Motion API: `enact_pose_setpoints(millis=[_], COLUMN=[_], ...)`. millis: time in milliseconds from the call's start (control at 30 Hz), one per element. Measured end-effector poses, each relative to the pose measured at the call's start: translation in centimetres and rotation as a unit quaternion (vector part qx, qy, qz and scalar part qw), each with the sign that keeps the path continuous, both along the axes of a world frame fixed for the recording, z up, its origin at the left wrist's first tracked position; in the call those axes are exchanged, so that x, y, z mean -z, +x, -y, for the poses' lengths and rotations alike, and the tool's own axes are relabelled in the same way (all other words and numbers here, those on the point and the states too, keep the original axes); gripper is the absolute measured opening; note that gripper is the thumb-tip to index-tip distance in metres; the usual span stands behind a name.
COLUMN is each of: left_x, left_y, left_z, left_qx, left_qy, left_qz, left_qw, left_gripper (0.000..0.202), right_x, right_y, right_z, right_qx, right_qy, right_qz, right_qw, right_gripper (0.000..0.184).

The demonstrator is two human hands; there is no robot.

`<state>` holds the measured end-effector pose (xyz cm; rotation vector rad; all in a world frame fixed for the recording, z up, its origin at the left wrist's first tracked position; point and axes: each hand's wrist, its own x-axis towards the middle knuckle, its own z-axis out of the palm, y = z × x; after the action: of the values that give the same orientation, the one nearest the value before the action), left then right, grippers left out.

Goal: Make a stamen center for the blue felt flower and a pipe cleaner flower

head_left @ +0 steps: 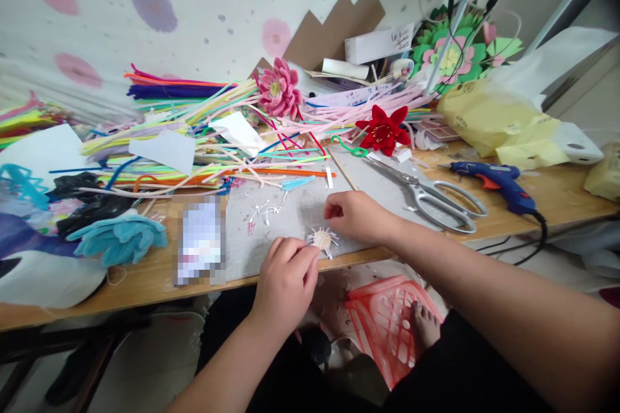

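Observation:
My left hand [287, 276] is closed in a pinch on a small cream flower centre with white stamen threads [322, 240], held at the front edge of a grey work mat [271, 219]. My right hand [356, 214] rests curled on the mat just right of that piece, fingertips pressed together near a thin white strand; what they pinch is too small to name. Large steel scissors [426, 197] lie on the mat to the right of my right hand.
A heap of coloured pipe cleaners [194, 135] fills the back of the wooden table [145, 277]. Pink flower [279, 90], red flower [383, 129], blue glue gun [498, 182], teal fuzzy flower [119, 237], yellow bag [489, 119]. A red basket [382, 322] sits under the table.

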<state>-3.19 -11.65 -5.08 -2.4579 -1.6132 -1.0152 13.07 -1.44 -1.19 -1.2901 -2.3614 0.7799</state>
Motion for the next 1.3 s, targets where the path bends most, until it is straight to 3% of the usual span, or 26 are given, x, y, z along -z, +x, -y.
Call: enact_pose_setpoints(millis=[200, 367, 567, 900, 1300], left_x=[-0.8, -1.6, -1.6, -1.1, -1.0], left_y=[-1.1, -2.0, -2.7, -3.0, -3.2], left_z=[0.1, -0.2, -0.2, 0.2, 0.1], left_qx=[-0.009, -0.018, -0.031, -0.029, 0.012], left_qy=[0.004, -0.006, -0.045, -0.052, -0.023], left_qz=[0.047, 0.023, -0.006, 0.015, 0.021], left_qw=[0.999, 1.000, 0.998, 0.998, 0.999], left_gripper=[0.010, 0.010, 0.011, 0.011, 0.013], right_x=[-0.3, -0.8, -0.9, 0.3, 0.1], right_y=[0.9, 1.0, 0.4, -0.2, 0.2], right_z=[-0.6, -0.3, 1.4, 2.3, 3.4], right_qx=[0.004, -0.065, -0.138, -0.122, -0.136], right_qy=[-0.007, -0.026, -0.011, 0.036, 0.039], right_qz=[-0.009, 0.000, 0.008, -0.011, 0.006], right_qw=[1.000, 0.998, 0.990, 0.992, 0.990], right_gripper=[0.018, 0.017, 0.014, 0.011, 0.009])
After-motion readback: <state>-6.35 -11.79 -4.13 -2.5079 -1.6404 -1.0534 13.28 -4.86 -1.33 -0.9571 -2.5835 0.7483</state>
